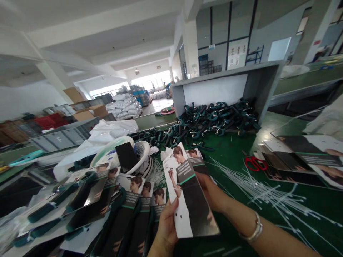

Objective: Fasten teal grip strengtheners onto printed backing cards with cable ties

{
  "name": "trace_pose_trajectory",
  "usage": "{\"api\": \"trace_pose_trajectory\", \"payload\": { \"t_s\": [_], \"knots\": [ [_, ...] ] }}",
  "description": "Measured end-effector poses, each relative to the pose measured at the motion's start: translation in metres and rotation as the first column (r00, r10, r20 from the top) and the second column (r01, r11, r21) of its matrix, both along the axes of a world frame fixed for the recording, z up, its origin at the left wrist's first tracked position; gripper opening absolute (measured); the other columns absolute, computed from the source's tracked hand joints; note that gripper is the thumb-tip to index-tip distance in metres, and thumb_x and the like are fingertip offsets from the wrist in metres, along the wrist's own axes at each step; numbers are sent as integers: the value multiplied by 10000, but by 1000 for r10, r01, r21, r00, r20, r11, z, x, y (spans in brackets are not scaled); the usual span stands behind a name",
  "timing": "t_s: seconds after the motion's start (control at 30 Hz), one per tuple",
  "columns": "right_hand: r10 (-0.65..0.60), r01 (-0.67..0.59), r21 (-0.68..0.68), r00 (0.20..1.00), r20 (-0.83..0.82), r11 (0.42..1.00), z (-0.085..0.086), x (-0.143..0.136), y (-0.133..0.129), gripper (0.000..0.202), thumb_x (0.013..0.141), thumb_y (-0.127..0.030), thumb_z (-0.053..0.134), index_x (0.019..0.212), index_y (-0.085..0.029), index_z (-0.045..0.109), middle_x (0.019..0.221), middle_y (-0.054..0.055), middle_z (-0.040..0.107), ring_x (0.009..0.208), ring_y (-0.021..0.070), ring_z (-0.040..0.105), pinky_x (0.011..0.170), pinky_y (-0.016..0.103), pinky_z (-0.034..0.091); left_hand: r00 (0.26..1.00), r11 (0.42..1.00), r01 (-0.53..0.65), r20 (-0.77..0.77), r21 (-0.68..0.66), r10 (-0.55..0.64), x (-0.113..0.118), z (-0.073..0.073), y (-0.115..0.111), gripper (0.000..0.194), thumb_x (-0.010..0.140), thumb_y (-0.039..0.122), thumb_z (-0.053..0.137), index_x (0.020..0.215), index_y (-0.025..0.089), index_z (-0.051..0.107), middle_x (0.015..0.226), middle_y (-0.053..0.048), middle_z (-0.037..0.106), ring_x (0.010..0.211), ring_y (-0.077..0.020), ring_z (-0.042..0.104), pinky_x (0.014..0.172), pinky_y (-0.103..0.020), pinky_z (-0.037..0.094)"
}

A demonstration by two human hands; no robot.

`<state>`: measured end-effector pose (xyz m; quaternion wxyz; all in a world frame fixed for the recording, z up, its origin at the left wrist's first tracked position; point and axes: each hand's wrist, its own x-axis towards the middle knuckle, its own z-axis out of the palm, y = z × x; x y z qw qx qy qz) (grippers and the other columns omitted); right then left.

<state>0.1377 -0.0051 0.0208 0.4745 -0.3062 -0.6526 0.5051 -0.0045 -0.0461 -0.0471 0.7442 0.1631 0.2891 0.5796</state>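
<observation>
My left hand (166,220) grips the lower left edge of a printed backing card (191,200), thumb on its front. The card is tilted, white and black with a green stripe and a picture of a person. My right hand (210,191) closes at its right edge, fingers partly hidden behind it. More cards of this print (199,162) show just behind the held one. At left lie several cards with dark green hand grips (112,210) fastened on them. White cable ties (254,184) are strewn to the right of my hands.
Loose hand grips (214,116) are heaped before a grey open box (264,92). Red-handled scissors (255,163) lie beside a card stack (308,160) at right. A black phone (126,157) rests on white tubs (144,151). The tabletop (230,146) is green.
</observation>
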Motion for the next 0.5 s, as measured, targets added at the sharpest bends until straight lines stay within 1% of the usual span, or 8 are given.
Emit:
{"api": "trace_pose_trajectory", "payload": {
  "t_s": [0.07,0.13,0.17,0.23,0.3,0.33,0.4,0.5],
  "knots": [
    [94,-109,-177,991,-91,978,-6,11,7,309,781,-324,542,1051,-184,593,844,43,682,712,175,636,646,316,499,1000,1000,-13,-21,14,14,2,8,1,598,645,209,727,1202,285,524,1067,-11,664,989,-226,618,897,-316,446],
    [-57,33,-214,993,-107,976,-6,27,14,353,813,-333,500,1134,-194,547,936,61,667,750,169,630,677,331,496,998,1000,10,-63,-5,-10,3,16,2,583,646,198,725,1197,223,538,1048,-53,672,998,-247,614,912,-331,437],
    [-182,171,-144,981,-71,975,-2,35,16,359,830,-333,479,1160,-202,533,987,71,652,791,169,620,699,335,489,997,1000,17,-80,-16,-19,3,19,2,573,639,191,729,1184,194,552,1039,-70,675,1003,-260,611,911,-337,437],
    [-372,351,177,923,101,919,10,48,18,340,838,-324,482,1153,-218,556,1065,83,614,906,185,578,765,350,456,995,1000,17,-100,-23,-19,4,23,4,570,622,167,735,1166,167,567,1042,-82,675,1011,-272,606,904,-336,441],
    [-414,186,509,827,381,840,24,53,15,297,801,-285,547,1087,-240,616,1106,78,585,995,214,521,828,374,403,993,1000,17,-118,-13,-18,5,25,5,588,622,148,732,1183,168,556,1054,-83,673,994,-273,615,889,-338,450],
    [-413,48,586,755,509,809,30,53,12,281,779,-269,579,1053,-252,638,1116,73,578,1016,227,501,839,382,381,991,1000,26,-130,-10,-27,6,26,5,599,629,148,727,1198,166,542,1048,-88,676,974,-274,624,878,-346,456],
    [-425,-134,619,616,664,774,36,46,9,216,771,-257,595,973,-267,671,1093,61,588,1014,241,489,817,384,357,986,998,59,-155,-11,-60,7,27,5,630,646,154,718,1238,157,504,1013,-104,686,931,-278,641,853,-367,467],
    [-478,-190,640,519,709,744,30,33,10,151,812,-219,544,843,-252,688,963,40,636,946,229,514,760,371,329,980,996,85,-183,-5,-85,8,25,5,689,655,158,712,1289,155,443,980,-113,693,886,-276,655,816,-373,480]
  ]
}}
